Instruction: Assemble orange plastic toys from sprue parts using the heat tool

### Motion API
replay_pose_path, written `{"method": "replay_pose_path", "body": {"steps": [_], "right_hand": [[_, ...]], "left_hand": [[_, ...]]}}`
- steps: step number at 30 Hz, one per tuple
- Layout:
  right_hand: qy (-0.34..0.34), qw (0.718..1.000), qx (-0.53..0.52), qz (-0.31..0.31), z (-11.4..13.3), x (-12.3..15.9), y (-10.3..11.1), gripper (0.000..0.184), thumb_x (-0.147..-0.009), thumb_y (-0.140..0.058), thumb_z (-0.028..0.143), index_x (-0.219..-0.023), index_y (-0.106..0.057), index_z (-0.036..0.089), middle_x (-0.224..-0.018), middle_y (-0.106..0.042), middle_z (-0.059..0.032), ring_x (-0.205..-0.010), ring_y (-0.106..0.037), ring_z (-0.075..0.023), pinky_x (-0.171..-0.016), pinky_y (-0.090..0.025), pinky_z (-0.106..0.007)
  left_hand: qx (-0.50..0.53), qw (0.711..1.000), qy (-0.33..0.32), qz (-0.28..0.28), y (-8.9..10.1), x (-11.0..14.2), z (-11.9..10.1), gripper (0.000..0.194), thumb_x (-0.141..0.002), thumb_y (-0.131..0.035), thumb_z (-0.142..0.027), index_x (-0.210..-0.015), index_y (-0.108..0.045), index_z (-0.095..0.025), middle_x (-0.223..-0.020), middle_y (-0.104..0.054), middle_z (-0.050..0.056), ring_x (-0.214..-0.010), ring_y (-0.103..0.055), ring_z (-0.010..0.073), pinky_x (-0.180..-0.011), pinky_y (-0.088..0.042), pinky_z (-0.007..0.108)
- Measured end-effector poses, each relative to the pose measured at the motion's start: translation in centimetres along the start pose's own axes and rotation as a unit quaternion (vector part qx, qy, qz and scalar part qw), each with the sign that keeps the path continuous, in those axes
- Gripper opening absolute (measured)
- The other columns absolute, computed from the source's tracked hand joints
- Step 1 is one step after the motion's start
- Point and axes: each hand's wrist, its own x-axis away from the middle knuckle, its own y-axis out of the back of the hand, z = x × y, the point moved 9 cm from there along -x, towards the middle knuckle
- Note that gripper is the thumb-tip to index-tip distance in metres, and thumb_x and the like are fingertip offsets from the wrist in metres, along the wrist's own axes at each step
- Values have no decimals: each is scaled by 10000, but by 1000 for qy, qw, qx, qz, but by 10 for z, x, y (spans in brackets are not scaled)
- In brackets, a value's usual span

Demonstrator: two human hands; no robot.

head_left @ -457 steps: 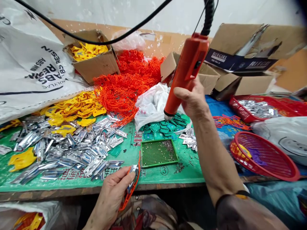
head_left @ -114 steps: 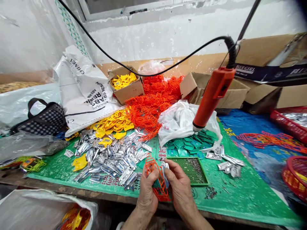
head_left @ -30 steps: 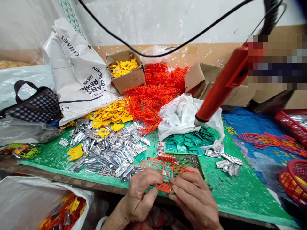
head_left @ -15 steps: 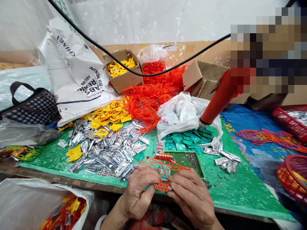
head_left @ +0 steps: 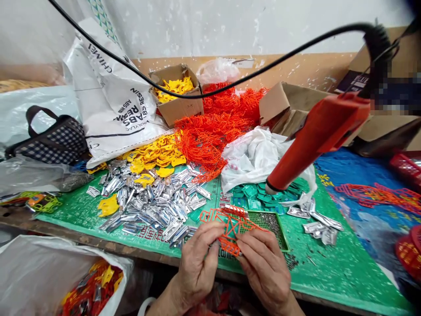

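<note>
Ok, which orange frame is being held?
The orange frame the left hand and right hand grip; no hand touches the orange heap behind or the orange pieces on the blue sheet.

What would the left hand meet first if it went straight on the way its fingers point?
The orange lattice frame, which the left hand grips at its fingertips. Beyond that, the green mesh tray seems next in line, though the depth between them is unclear.
</note>
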Motion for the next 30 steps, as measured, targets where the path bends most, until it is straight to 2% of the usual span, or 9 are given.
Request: {"method": "replay_pose_path", "body": {"steps": [5,10,15,24,30], "right_hand": [[5,1000,27,-5,-3,7,-1,175,-884,-608,76,-1011,-697,155,-892,-782,-75,-895,-660,-213,-842,-502,-404],[28,999,37,-4,0,8,-1,147,-881,-611,77,-984,-697,136,-859,-785,-92,-889,-658,-224,-860,-483,-417],[42,998,41,0,2,9,-1,139,-877,-616,73,-976,-699,125,-856,-789,-103,-889,-658,-227,-871,-481,-432],[29,998,52,-6,1,13,1,175,-867,-626,101,-1005,-706,175,-858,-795,-69,-854,-670,-205,-808,-518,-390],[23,999,41,-16,0,11,3,164,-872,-617,83,-990,-704,158,-860,-792,-82,-856,-666,-210,-817,-509,-399]], "left_hand": [[-43,997,33,-48,6,7,3,425,-863,-493,1,-1237,-572,-185,-1215,-646,128,-1117,-653,217,-876,-590,324],[-86,994,-5,-72,11,3,-8,309,-802,-541,3,-1042,-628,-171,-1105,-683,100,-1021,-681,190,-923,-564,310],[-98,992,-32,-77,11,1,-15,305,-767,-562,-2,-1012,-623,-173,-1060,-689,89,-923,-704,171,-856,-583,274],[-69,996,-16,-58,7,4,-10,281,-778,-563,-9,-969,-607,-209,-1044,-670,76,-833,-708,161,-750,-604,272],[-54,997,-26,-55,7,0,-11,278,-784,-575,-2,-978,-617,-198,-979,-709,65,-888,-709,173,-813,-587,271]]}}
